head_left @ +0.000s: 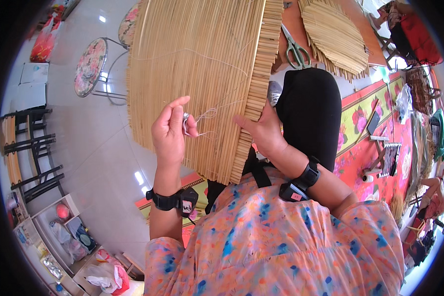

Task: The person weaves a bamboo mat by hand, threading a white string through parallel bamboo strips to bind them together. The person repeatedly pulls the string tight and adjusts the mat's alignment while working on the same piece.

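Note:
A large panel of thin, straw-coloured stalks laid side by side (207, 39) leans across my lap and fills the upper middle. My right hand (266, 130) grips its right edge, the thumb lying on the top face. Over the panel's lower left part, my left hand (171, 126) is closed on a pale thread (208, 114), which loops loosely across the stalks. A silver ring-like band sits on one of its fingers. Whether a needle is between the fingers cannot be made out. More thread runs across the panel higher up.
Green-handled scissors (297, 53) and a second stalk panel (335, 37) lie on the brown table at the upper right. A floral stool (91, 66) stands to the left, near folded black-framed furniture (32, 153). A phone (373, 122) rests beyond my knee. Other people sit at far right.

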Demonstrator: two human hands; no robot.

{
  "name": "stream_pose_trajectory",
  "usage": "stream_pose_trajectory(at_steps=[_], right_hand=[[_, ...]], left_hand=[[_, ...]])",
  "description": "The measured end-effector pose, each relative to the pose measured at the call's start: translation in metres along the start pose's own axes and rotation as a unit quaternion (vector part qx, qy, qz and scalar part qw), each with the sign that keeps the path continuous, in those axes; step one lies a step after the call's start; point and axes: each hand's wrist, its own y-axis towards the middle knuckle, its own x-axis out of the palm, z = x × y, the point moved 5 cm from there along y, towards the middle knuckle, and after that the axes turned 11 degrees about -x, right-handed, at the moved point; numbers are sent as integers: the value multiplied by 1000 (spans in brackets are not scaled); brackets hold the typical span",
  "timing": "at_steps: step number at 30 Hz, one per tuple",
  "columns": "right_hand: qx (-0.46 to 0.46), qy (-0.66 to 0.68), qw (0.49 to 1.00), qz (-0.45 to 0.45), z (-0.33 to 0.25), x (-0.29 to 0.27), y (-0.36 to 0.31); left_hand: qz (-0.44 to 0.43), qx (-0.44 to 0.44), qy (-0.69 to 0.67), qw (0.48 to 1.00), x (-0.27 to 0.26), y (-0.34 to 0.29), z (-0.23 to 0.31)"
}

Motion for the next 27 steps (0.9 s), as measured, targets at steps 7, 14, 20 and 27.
stream_pose_trajectory(at_steps=[7,14,20,27], right_hand=[[-65,-42,997,2,-66,14,8],[-214,-54,975,-20,-157,8,-5],[-352,-144,925,9,-249,2,-35],[-389,-208,896,57,-282,-22,-60]], left_hand=[[50,65,17,996,-12,-41,40],[110,227,-1,968,-18,-98,94],[87,344,-37,934,-20,-148,145],[99,353,23,930,20,-179,180]])
